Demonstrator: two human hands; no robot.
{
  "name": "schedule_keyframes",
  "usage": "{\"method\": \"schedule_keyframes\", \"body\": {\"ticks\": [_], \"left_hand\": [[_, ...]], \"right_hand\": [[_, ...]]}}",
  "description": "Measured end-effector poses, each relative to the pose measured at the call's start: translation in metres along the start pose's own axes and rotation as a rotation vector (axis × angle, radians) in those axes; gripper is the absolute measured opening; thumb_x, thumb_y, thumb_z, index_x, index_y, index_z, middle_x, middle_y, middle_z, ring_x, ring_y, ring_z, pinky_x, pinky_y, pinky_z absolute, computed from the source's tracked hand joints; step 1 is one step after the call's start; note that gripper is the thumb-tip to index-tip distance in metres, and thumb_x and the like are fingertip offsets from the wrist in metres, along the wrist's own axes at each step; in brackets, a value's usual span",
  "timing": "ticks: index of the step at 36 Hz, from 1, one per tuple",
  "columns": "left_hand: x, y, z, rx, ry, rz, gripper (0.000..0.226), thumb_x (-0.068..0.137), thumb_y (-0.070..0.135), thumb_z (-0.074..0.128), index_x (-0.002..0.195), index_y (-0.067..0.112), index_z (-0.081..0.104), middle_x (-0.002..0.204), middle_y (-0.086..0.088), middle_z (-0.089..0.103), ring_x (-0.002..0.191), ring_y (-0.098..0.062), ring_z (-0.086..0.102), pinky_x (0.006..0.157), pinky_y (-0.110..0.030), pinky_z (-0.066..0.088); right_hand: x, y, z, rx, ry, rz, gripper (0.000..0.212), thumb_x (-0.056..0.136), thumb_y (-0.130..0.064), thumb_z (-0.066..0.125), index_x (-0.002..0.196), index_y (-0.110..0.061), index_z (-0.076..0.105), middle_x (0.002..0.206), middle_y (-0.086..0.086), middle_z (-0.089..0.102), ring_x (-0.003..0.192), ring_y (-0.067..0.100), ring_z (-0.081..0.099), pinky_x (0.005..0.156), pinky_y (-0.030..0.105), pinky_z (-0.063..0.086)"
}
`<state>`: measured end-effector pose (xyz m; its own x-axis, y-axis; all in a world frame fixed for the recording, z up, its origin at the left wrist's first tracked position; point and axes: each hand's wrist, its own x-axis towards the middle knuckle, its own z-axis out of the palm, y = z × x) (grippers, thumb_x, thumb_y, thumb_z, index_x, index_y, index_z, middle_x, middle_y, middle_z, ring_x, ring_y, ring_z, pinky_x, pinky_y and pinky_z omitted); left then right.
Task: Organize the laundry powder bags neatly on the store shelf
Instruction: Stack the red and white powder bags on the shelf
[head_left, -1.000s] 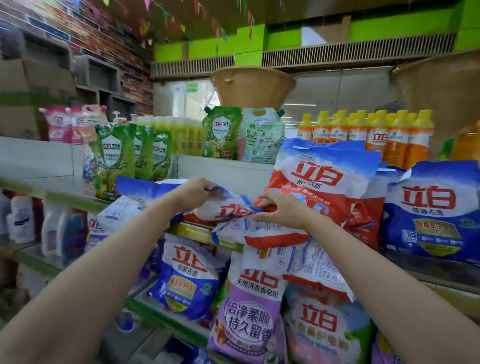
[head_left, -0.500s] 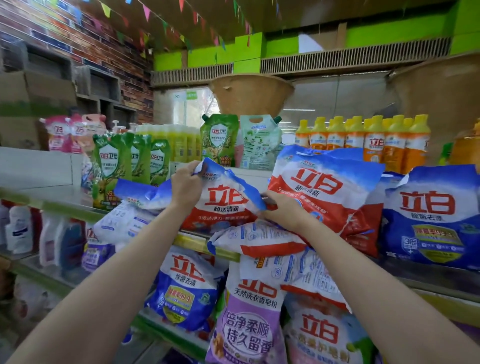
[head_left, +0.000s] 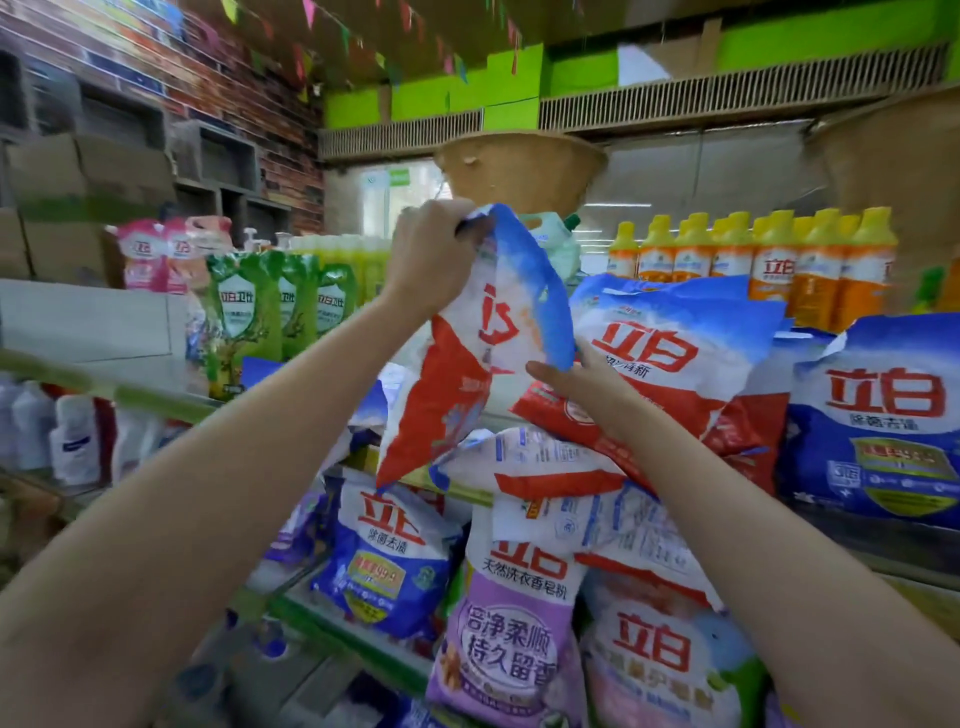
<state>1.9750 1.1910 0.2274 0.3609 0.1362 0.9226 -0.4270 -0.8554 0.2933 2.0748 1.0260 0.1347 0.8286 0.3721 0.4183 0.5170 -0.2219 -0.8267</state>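
Observation:
My left hand (head_left: 426, 260) grips the top edge of a red, white and blue laundry powder bag (head_left: 467, 364), which hangs nearly upright above the shelf edge. At the bag's right side my right hand (head_left: 576, 389) rests with fingers spread, touching both it and the leaning red-and-white bag (head_left: 670, 364) behind. Another red-and-white bag (head_left: 524, 462) lies flat below them. A blue bag (head_left: 883, 421) stands at the right. On the lower shelf stand a blue bag (head_left: 384, 561), a purple bag (head_left: 509, 634) and a further bag (head_left: 654, 660).
Green refill pouches (head_left: 244, 312) and pink pouches (head_left: 156, 254) stand at the left of the shelf (head_left: 156, 405). Orange bottles with yellow caps (head_left: 769, 265) line the back right. White bottles (head_left: 72, 436) fill the lower left. A woven basket (head_left: 519, 171) sits above.
My left hand has lifted the bag from lying flat on the shelf up to nearly vertical. My right hand has shifted up along the bag's right edge.

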Motion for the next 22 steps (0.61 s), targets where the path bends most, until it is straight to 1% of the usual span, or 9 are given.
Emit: {"method": "schedule_keyframes", "body": {"ticks": [3, 5, 7, 9, 11, 12, 14, 19, 22], "left_hand": [[0.011, -0.008, -0.022, -0.083, 0.028, -0.059, 0.032, 0.094, 0.020, 0.053, 0.063, 0.013, 0.052, 0.061, -0.007, 0.042, 0.053, -0.012, 0.036, 0.057, -0.030, 0.022], [0.016, -0.014, -0.032, -0.188, 0.045, -0.065, 0.039, 0.093, 0.020, 0.055, 0.056, 0.020, 0.040, 0.056, 0.001, 0.033, 0.049, -0.002, 0.028, 0.054, -0.030, 0.021], [0.019, -0.019, -0.039, -0.295, 0.082, -0.074, 0.034, 0.088, 0.029, 0.056, 0.058, 0.015, 0.047, 0.057, 0.001, 0.036, 0.055, -0.008, 0.032, 0.054, -0.030, 0.025], [0.021, -0.022, -0.040, -0.388, 0.117, -0.096, 0.032, 0.082, 0.036, 0.054, 0.070, 0.007, 0.056, 0.061, -0.003, 0.039, 0.062, -0.015, 0.035, 0.058, -0.032, 0.026], [0.023, -0.023, -0.037, -0.436, 0.142, -0.098, 0.034, 0.079, 0.042, 0.054, 0.074, 0.008, 0.057, 0.060, -0.002, 0.038, 0.062, -0.016, 0.032, 0.058, -0.035, 0.025], [0.023, -0.023, -0.035, -0.444, 0.148, -0.100, 0.034, 0.078, 0.044, 0.054, 0.073, 0.010, 0.056, 0.060, -0.003, 0.037, 0.061, -0.016, 0.032, 0.057, -0.037, 0.025], [0.023, -0.024, -0.031, -0.472, 0.146, -0.129, 0.033, 0.080, 0.040, 0.054, 0.075, 0.008, 0.055, 0.063, -0.008, 0.039, 0.063, -0.017, 0.034, 0.058, -0.037, 0.026], [0.014, -0.034, -0.016, -0.459, 0.122, -0.257, 0.030, 0.087, 0.034, 0.054, 0.062, 0.018, 0.047, 0.065, -0.011, 0.042, 0.061, -0.016, 0.037, 0.058, -0.032, 0.028], [0.004, -0.041, 0.000, -0.502, 0.111, -0.353, 0.032, 0.092, 0.022, 0.055, 0.062, 0.019, 0.048, 0.060, -0.003, 0.042, 0.054, -0.014, 0.038, 0.055, -0.030, 0.031]], "right_hand": [[-0.003, -0.001, 0.000, 0.043, -0.054, 0.043, 0.084, 0.077, -0.051, 0.068, 0.142, -0.014, 0.030, 0.131, 0.002, 0.054, 0.120, 0.021, 0.052, 0.106, 0.044, 0.039], [-0.005, -0.004, 0.001, 0.013, -0.075, 0.045, 0.104, 0.064, -0.070, 0.064, 0.146, -0.017, 0.027, 0.137, -0.001, 0.048, 0.126, 0.022, 0.047, 0.111, 0.048, 0.034], [-0.006, -0.006, 0.004, 0.028, -0.105, 0.035, 0.111, 0.054, -0.080, 0.061, 0.143, -0.020, 0.033, 0.143, 0.000, 0.045, 0.129, 0.020, 0.045, 0.111, 0.048, 0.033], [-0.007, -0.008, 0.009, 0.154, -0.159, 0.016, 0.095, 0.059, -0.075, 0.064, 0.134, -0.020, 0.046, 0.137, -0.001, 0.054, 0.124, 0.017, 0.052, 0.110, 0.045, 0.035], [-0.009, -0.014, 0.014, 0.367, -0.192, 0.012, 0.058, 0.074, -0.052, 0.064, 0.121, -0.018, 0.058, 0.117, -0.001, 0.068, 0.107, 0.016, 0.064, 0.103, 0.041, 0.045], [-0.009, -0.015, 0.014, 0.472, -0.193, 0.024, 0.048, 0.080, -0.042, 0.062, 0.119, -0.015, 0.059, 0.111, 0.003, 0.071, 0.099, 0.018, 0.068, 0.097, 0.041, 0.050], [-0.014, -0.018, 0.011, 0.594, -0.160, 0.054, 0.038, 0.089, -0.032, 0.059, 0.119, -0.009, 0.059, 0.104, 0.009, 0.072, 0.087, 0.021, 0.071, 0.085, 0.038, 0.057], [-0.020, -0.014, -0.010, 0.532, 0.080, 0.004, 0.023, 0.090, -0.025, 0.060, 0.109, -0.011, 0.062, 0.097, 0.012, 0.072, 0.076, 0.022, 0.071, 0.076, 0.039, 0.059], [-0.028, -0.013, -0.022, 0.407, 0.200, -0.048, 0.011, 0.092, -0.025, 0.059, 0.093, -0.017, 0.066, 0.081, 0.003, 0.074, 0.066, 0.016, 0.070, 0.071, 0.034, 0.058]]}}
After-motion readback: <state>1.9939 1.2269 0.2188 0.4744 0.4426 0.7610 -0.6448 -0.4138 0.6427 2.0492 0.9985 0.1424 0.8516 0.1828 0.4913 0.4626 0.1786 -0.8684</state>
